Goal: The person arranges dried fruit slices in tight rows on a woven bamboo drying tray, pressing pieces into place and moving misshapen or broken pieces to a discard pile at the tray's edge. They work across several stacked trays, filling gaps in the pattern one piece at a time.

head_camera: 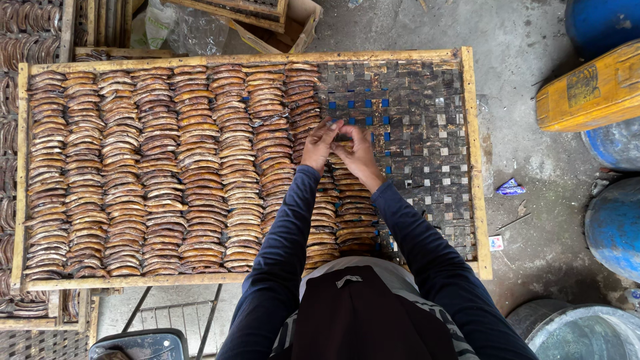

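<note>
A wooden-framed drying tray [477, 167] with a dark woven mat holds several rows of flattened brown banana slices [160, 167]. My left hand [320, 143] and my right hand [359, 150] meet over the rightmost, partly filled row [347, 220]. Both pinch one brown slice [341, 137] between the fingertips at the top end of that row. The bare woven mat [427, 120] lies to the right of my hands. Dark blue sleeves cover both arms.
More trays of slices lie at the left edge [8, 133] and top left [30, 30]. Blue barrels [617, 227] and a yellow wooden block [590, 87] stand on the concrete floor at right. A metal basin [580, 330] sits bottom right, a cardboard box [293, 27] beyond the tray.
</note>
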